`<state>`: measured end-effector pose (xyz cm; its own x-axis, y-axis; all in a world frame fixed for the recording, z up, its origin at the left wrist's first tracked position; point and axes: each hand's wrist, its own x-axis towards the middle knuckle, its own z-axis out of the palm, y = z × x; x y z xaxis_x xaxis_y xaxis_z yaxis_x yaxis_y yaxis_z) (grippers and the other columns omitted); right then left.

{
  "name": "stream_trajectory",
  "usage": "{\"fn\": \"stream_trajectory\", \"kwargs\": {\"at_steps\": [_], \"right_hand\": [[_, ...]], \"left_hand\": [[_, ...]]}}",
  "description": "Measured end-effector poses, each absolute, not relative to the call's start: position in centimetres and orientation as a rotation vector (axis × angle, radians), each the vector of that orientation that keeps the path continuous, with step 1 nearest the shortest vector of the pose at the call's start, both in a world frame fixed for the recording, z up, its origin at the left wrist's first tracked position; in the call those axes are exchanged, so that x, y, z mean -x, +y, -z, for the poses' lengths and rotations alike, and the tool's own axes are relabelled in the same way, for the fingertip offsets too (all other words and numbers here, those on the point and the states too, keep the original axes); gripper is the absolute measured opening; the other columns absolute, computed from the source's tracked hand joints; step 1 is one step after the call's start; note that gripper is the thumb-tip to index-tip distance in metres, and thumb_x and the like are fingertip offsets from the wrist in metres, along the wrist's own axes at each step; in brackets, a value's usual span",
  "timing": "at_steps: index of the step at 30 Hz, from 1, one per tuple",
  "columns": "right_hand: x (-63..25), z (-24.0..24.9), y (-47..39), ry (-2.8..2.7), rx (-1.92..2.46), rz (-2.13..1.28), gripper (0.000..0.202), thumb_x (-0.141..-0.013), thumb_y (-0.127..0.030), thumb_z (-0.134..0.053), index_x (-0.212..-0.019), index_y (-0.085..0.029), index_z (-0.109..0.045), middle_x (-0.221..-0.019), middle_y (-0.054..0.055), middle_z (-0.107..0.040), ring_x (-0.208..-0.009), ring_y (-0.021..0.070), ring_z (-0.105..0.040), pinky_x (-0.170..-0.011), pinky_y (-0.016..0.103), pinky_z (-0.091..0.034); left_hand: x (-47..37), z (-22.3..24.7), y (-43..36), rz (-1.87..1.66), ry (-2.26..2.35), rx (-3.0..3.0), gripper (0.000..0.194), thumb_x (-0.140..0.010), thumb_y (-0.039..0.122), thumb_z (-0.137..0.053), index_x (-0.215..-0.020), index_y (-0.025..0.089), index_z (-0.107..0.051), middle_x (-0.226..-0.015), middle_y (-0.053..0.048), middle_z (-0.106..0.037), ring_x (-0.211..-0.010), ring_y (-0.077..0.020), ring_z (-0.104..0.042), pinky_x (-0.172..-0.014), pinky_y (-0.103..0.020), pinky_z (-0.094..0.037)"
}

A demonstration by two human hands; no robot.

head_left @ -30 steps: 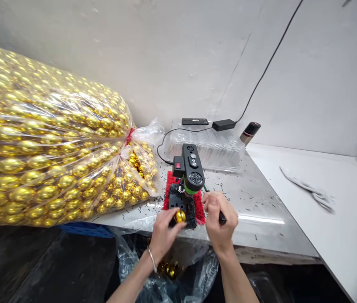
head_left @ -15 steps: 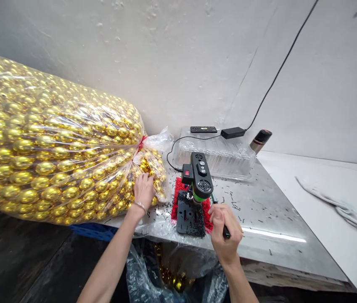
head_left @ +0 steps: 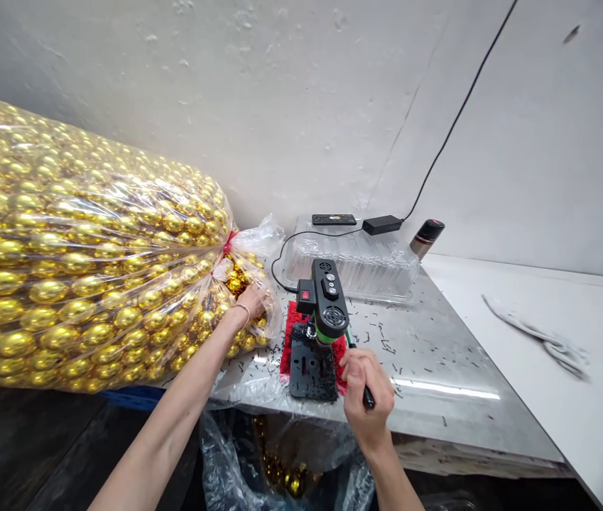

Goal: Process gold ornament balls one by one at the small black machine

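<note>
1. Left hand [head_left: 253, 301]: left of the press [head_left: 329, 301], at the bag [head_left: 93, 270]; cannot tell its grip.
2. Balls [head_left: 236, 282]: left of the press, just beside that hand.
3. Right hand [head_left: 368, 387]: right of the press, fist wrapped round its lever [head_left: 369, 399].

bag [head_left: 120, 270], red mat [head_left: 292, 314] on table [head_left: 439, 387]

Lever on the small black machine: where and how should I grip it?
Best, I think, around its black grip, coming from the near right side, as the right hand does now. The lever slants out from the right of the machine toward the camera, and its rod-like grip lets fingers wrap around it, beside the base plate.
</note>
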<state>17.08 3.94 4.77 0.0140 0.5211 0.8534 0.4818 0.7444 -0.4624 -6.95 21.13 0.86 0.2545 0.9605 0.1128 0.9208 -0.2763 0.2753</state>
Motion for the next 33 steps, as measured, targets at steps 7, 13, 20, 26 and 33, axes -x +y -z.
{"fn": "stream_trajectory", "kwargs": {"at_steps": [7, 13, 20, 26, 33], "right_hand": [[-17.3, -4.5, 4.0, -1.647, 0.828, -0.024, 0.024, -0.085, 0.0, -0.042, -0.071, -0.019, -0.046, -0.066, 0.0, -0.051, -0.065, 0.0121, -0.051, -0.057, 0.025, -0.04], [-17.3, -4.6, 3.9, -1.645, 0.821, -0.019, 0.025, -0.084, 0.002, -0.04, -0.072, -0.019, -0.045, -0.066, 0.0, -0.05, -0.064, 0.0116, -0.05, -0.056, 0.025, -0.039], [-17.3, -4.6, 3.9, -1.643, 0.83, -0.021, 0.024, -0.085, 0.0, -0.041, -0.071, -0.02, -0.046, -0.065, 0.0, -0.05, -0.066, 0.0127, -0.052, -0.058, 0.026, -0.04], [-17.6, -5.0, 3.7, -1.689, 0.88, -0.017, 0.024, -0.086, -0.003, -0.041, -0.069, -0.02, -0.047, -0.065, 0.001, -0.052, -0.066, 0.013, -0.053, -0.058, 0.026, -0.042], [-17.7, -4.7, 3.6, -1.688, 0.857, -0.039, 0.025, -0.086, -0.004, -0.042, -0.068, -0.02, -0.048, -0.061, 0.0, -0.051, -0.067, 0.0142, -0.054, -0.058, 0.027, -0.042]], "left_hand": [[7.2, -2.4, 18.7, -0.759, 1.96, -1.84, 0.033, -0.081, 0.035, -0.055, -0.105, 0.015, -0.062, -0.09, -0.01, -0.07, -0.081, -0.024, -0.064, -0.073, -0.034, -0.049], [8.0, -4.4, 11.6, -1.426, 1.294, -0.878, 0.031, -0.061, 0.038, -0.076, -0.078, 0.015, -0.064, -0.074, -0.001, -0.065, -0.069, -0.0137, -0.062, -0.072, -0.026, -0.051], [2.8, -1.1, 5.1, -1.224, 1.073, -0.582, 0.046, -0.052, 0.038, -0.086, -0.088, 0.013, -0.073, -0.077, -0.003, -0.069, -0.059, -0.0097, -0.058, -0.053, -0.02, -0.046], [-2.3, 3.0, 6.0, -1.04, 1.31, -1.038, 0.05, -0.067, 0.038, -0.074, -0.111, 0.014, -0.069, -0.102, -0.009, -0.073, -0.087, -0.0212, -0.066, -0.075, -0.031, -0.052], [-2.9, 2.7, 7.0, -0.805, 1.59, -1.813, 0.038, -0.081, 0.025, -0.061, -0.118, 0.014, -0.065, -0.117, -0.013, -0.068, -0.11, -0.0265, -0.062, -0.097, -0.039, -0.046]]}}
